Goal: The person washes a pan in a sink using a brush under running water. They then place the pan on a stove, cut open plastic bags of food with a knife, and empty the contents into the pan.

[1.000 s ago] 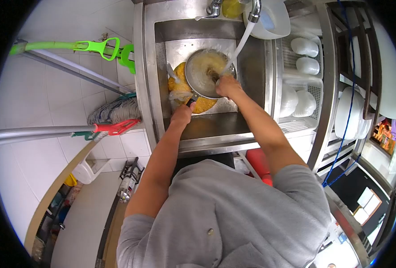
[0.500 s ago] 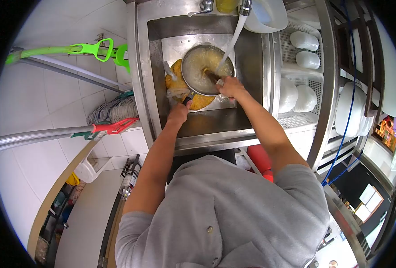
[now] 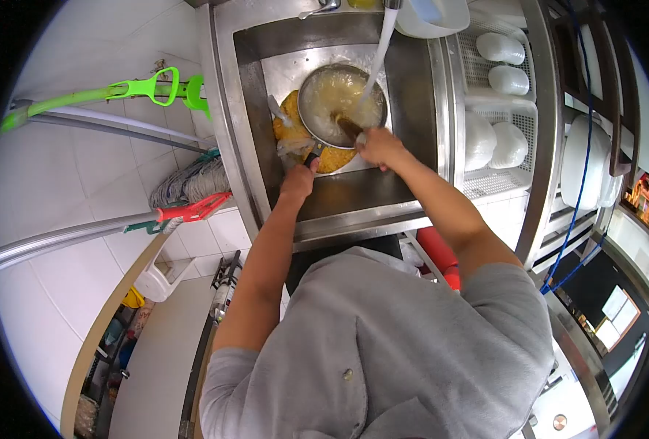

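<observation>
A round metal pan [image 3: 326,86] full of cloudy, yellowish water is in the steel sink [image 3: 419,95]. My left hand [image 3: 299,180] is closed around its black handle [image 3: 313,154]. Over the pan's right side, my right hand [image 3: 381,148] grips a brown brush-like tool [image 3: 349,127], whose end dips into the water. A stream of water [image 3: 381,58] falls from the tap into the pan. Beneath and left of the pan lies an orange-yellow bag [image 3: 337,159] with clear plastic at its top.
A white tub [image 3: 434,23] stands at the sink's back right corner. White baskets [image 3: 523,110] with wrapped white bundles are to the right. On the left are a mop [image 3: 193,181], poles and a bright green handle [image 3: 149,87]. Metal shelving [image 3: 548,146] stands at the far right.
The view has shifted slightly. The brush-like tool has changed its angle in the pan and shows more clearly than a second ago. Both hands have kept their grips.
</observation>
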The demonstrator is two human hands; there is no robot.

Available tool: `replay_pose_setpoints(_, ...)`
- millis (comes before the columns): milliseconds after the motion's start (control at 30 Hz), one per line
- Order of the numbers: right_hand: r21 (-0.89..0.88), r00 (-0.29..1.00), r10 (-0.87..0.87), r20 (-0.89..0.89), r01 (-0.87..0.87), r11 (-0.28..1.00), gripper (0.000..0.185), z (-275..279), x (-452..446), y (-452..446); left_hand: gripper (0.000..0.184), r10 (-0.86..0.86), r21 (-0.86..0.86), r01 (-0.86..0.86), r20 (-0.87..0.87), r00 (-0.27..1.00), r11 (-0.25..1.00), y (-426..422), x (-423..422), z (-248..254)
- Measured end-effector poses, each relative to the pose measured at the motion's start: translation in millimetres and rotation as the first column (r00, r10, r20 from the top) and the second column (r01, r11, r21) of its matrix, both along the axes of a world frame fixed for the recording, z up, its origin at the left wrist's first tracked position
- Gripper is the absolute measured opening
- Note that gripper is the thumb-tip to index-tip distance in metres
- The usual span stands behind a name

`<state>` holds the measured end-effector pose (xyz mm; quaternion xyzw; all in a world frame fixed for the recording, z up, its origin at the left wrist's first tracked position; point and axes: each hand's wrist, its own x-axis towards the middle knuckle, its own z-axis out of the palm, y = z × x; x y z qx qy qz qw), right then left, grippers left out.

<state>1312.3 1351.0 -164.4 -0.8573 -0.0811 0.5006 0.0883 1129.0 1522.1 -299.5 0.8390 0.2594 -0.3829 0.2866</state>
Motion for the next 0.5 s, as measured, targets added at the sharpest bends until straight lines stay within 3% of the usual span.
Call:
replay_pose_setpoints(67, -0.028, 1.000, -0.012, 0.027, 0.013, 1.000, 0.045, -38, 31, 1, 0.077, 0.049, -0.059, -0.052, -0.038, 0.998, 0.997, -1, 9, 14)
replay_pose_setpoints(133, -0.023, 0.998, -0.049, 0.039, 0.050, 0.998, 0.046, -31, 62, 6, 0.075, 0.119, -0.073, -0.125, -0.090, 0.989, 0.989, 8, 32, 53)
replay_pose_setpoints(200, -0.024, 0.995, -0.099, 0.029, 0.100, 0.995, 0.047, -32, 70, -2, 0.062, 0.238, -0.397, -0.344, -0.291, 0.926, 0.851, 7, 47, 96)
replay_pose_setpoints(233, -0.099, 0.984, 0.081, 0.160, -0.066, 0.993, 0.045, -39, 70, -14, 0.062, 0.231, -0.396, -0.335, -0.287, 0.930, 0.855, 3, 53, 104)
replay_pose_setpoints(267, -0.195, 0.923, 0.263, 0.280, -0.213, 0.957, 0.044, -45, 72, -24, 0.054, 0.310, -0.516, -0.465, -0.361, 0.880, 0.719, 0, 64, 110)
replay_pose_setpoints(300, -0.193, 0.921, 0.254, 0.294, -0.204, 0.960, 0.044, -52, 67, -36, 0.047, 0.367, -0.606, -0.576, -0.445, 0.817, 0.548, -3, 75, 116)
replay_pose_setpoints(333, -0.226, 0.883, 0.211, 0.420, -0.123, 0.966, 0.043, -58, 51, -48, 0.039, 0.434, -0.607, -0.678, -0.523, 0.734, 0.415, -7, 82, 123)
replay_pose_setpoints(367, -0.248, 0.825, 0.172, 0.538, -0.040, 0.968, 0.042, -58, 38, -55, 0.039, 0.436, -0.610, -0.672, -0.514, 0.739, 0.419, -14, 86, 119)
replay_pose_setpoints(433, -0.255, 0.877, 0.153, 0.456, -0.035, 0.966, 0.041, -35, 23, -58, 0.036, 0.535, -0.563, -0.822, -0.722, 0.439, -0.084, -29, 87, 100)
replay_pose_setpoints(467, -0.265, 0.923, 0.130, 0.362, -0.031, 0.964, 0.040, -17, 15, -57, 0.032, 0.380, -0.495, -0.847, -0.834, 0.401, -0.193, -27, 86, 97)
replay_pose_setpoints(500, -0.257, 0.926, 0.105, 0.364, -0.009, 0.966, 0.040, 4, 11, -56, 0.032, 0.378, -0.498, -0.851, -0.830, 0.411, -0.169, -30, 85, 95)
